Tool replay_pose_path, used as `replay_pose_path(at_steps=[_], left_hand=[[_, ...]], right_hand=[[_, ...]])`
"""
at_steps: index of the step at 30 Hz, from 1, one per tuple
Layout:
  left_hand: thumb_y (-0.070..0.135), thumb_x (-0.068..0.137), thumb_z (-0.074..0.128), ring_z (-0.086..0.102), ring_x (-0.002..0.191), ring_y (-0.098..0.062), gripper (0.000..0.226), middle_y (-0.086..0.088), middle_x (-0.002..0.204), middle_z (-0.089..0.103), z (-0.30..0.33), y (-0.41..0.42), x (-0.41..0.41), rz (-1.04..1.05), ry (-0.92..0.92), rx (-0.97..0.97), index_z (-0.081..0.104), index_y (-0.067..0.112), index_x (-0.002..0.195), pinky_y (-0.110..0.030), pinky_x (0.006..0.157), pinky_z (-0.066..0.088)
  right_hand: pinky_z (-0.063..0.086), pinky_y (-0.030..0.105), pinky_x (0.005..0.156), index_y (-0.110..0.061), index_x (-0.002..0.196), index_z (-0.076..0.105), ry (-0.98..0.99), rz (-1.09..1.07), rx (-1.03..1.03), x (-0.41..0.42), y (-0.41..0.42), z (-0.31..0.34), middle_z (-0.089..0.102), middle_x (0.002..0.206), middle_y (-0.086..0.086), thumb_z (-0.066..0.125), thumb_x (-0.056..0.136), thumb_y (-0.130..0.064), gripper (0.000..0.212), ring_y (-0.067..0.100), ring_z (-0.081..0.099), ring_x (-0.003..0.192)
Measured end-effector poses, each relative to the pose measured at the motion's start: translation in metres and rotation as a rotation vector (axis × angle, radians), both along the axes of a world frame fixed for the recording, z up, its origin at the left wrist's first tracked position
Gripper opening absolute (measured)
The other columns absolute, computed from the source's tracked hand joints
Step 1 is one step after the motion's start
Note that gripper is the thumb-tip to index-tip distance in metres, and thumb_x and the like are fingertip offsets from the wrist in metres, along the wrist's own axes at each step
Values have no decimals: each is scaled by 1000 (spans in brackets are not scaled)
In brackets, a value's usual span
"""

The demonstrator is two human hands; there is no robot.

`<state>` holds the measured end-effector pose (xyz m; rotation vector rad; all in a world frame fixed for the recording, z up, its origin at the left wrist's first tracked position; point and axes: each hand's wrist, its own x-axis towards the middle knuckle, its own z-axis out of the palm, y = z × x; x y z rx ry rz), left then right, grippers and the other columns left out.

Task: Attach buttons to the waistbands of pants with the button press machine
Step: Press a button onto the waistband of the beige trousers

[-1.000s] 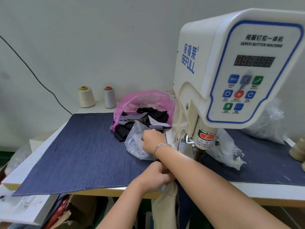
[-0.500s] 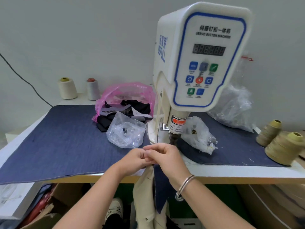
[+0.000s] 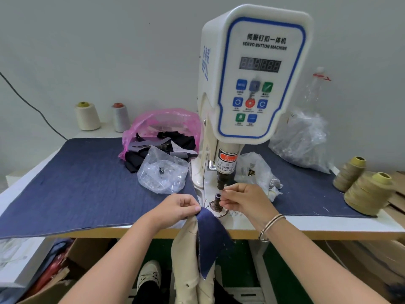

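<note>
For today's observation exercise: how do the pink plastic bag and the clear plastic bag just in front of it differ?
The pink plastic bag is tinted and holds dark fabric scraps; the clear plastic bag is colourless and holds only a few small dark parts. The pink one sits further back, near the wall; the clear one lies nearer the person, partly in front of it. Both are crumpled, open, and rest on the blue cloth.

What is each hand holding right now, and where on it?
The left hand pinches the top edge of the beige pants at the table's front. The right hand is pinched beside the lower die; whether it holds a button cannot be told.
</note>
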<state>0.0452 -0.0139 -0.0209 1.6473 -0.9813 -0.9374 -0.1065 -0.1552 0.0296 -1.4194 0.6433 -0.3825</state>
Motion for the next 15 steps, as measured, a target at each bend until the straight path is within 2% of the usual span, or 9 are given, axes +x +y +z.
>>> replay_pose_path(at_steps=[3,6,9,15], left_hand=[[9,93,60,58,77,-8,12,1,78,64,-1,0,1,1,3,-1,65,9,83,-24,81,51],[10,94,59,59,76,-6,11,3,78,65,-1,-1,1,-1,5,1,66,8,85,-23,80,51],[10,94,59,60,75,-4,11,6,76,66,-1,-1,1,-1,4,3,66,9,84,-20,79,52],[11,94,59,60,71,1,15,12,71,65,1,0,0,-6,0,3,66,14,81,-17,74,50]], right_hand=[[53,18,54,-6,79,68,23,23,-85,5,-7,2,72,66,8,67,84,-1,7,15,70,59],[52,17,52,-12,71,67,104,96,-291,9,-11,7,69,59,3,70,83,-6,13,10,66,54],[43,13,46,-18,66,64,164,167,-495,11,-11,8,63,50,-6,71,83,-12,19,3,58,46],[41,13,46,-19,69,66,153,158,-529,9,-7,2,62,52,-7,71,84,-18,15,3,56,47]])
